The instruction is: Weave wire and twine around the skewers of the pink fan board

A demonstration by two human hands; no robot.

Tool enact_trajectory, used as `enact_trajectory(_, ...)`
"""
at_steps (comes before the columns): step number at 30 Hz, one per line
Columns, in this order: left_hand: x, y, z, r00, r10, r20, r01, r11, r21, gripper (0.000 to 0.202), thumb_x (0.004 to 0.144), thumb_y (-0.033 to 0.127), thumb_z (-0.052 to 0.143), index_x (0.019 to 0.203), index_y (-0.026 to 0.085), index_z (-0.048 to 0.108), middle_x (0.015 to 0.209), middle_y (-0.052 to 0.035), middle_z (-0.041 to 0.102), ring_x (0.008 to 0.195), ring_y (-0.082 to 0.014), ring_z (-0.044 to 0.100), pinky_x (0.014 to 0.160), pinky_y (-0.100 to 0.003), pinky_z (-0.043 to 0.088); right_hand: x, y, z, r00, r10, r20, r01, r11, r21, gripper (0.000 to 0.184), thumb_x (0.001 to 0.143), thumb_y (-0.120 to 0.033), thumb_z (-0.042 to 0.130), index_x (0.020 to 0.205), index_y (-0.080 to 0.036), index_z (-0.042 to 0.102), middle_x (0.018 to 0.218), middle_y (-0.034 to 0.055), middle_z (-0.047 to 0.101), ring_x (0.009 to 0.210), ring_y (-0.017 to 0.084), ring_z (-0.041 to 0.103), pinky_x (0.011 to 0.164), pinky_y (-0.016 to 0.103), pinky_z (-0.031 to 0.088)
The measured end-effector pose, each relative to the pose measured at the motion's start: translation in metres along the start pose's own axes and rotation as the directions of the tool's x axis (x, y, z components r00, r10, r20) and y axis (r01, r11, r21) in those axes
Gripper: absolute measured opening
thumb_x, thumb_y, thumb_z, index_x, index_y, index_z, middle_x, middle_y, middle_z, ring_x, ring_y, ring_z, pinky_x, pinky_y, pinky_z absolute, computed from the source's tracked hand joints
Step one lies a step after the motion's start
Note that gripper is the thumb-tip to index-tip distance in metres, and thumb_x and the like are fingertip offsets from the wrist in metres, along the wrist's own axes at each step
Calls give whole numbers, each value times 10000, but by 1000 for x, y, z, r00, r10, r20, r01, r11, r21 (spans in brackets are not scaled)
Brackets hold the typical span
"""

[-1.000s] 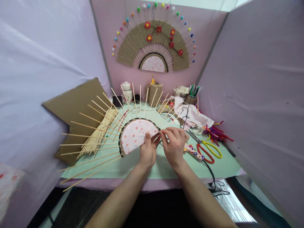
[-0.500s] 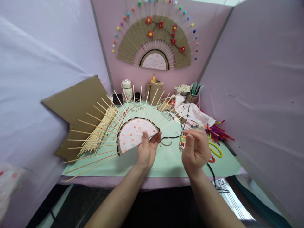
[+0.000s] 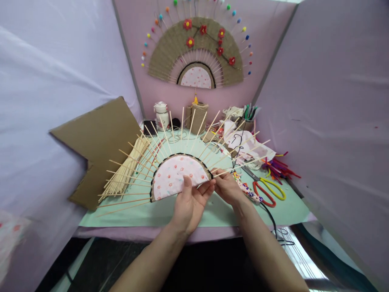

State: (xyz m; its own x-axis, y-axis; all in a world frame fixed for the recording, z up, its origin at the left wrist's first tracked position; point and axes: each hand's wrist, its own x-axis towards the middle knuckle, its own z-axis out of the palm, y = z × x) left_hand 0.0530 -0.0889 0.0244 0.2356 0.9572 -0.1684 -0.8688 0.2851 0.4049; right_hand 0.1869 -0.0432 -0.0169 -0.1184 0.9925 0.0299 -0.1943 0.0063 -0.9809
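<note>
A half-round fan base (image 3: pixel 173 176), covered in white cloth with pink flowers and edged with black cord (image 3: pixel 164 158), is held up over the table. Thin wooden sticks (image 3: pixel 194 121) radiate from its curved edge. My left hand (image 3: pixel 190 205) grips its straight lower edge, thumb on the front and fingers behind. At the base's right corner, my right hand (image 3: pixel 226 186) has its fingers pinched together close to the left fingertips. What sits in that pinch is hidden. Scissors (image 3: pixel 266 186) with red and yellow handles lie right of my right hand, beside a flower-patterned tool (image 3: pixel 251 192) with a black cable.
A finished fan (image 3: pixel 196 44) hangs on the back wall. Bundled sticks (image 3: pixel 127 170) and cardboard (image 3: pixel 97 146) are at left. Behind stand a white bottle (image 3: pixel 162 115) and twine spools (image 3: pixel 199 117). Pink cloth (image 3: pixel 237 138) and pipe cleaners (image 3: pixel 281 168) lie at right.
My right hand has moved left from beside the fan base to its right corner, uncovering the scissors and patterned tool. The base has shifted slightly right; my left hand still holds it.
</note>
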Motion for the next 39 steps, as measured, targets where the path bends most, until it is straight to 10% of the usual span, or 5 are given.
enact_trajectory(14,-6,-5,1,986,-164,7,164,986,-37,346,828,458,582,914,126,625,875,-100,716,796,-195,682,777,-324,518,0,1,8,947,-248,-204,211,959,-189,155,672,-302,657,605,-182,586,605,-19,567,550,102,471,508,213,368)
enact_trajectory(29,14,-2,-20,980,-194,46,194,981,1,426,853,476,520,935,84,666,945,-136,707,936,-218,664,855,-306,508,24,17,8,999,3,-40,-4,999,-35,225,608,-378,685,687,-177,625,617,-7,618,607,144,552,644,283,454)
enact_trajectory(34,16,1,-21,988,-147,45,149,988,-33,435,832,492,543,913,86,676,928,-129,713,910,-215,670,833,-307,516,18,17,-6,995,-95,-8,86,926,-367,288,770,-438,543,818,-187,676,820,54,689,819,202,614,801,346,462)
enact_trajectory(39,16,2,-25,990,-113,81,115,993,-21,439,762,507,627,899,93,679,923,-135,712,926,-230,665,865,-333,497,-14,-1,-47,957,-274,-90,118,658,-744,318,877,-383,431,1035,-198,635,1102,93,643,1026,221,579,927,360,410)
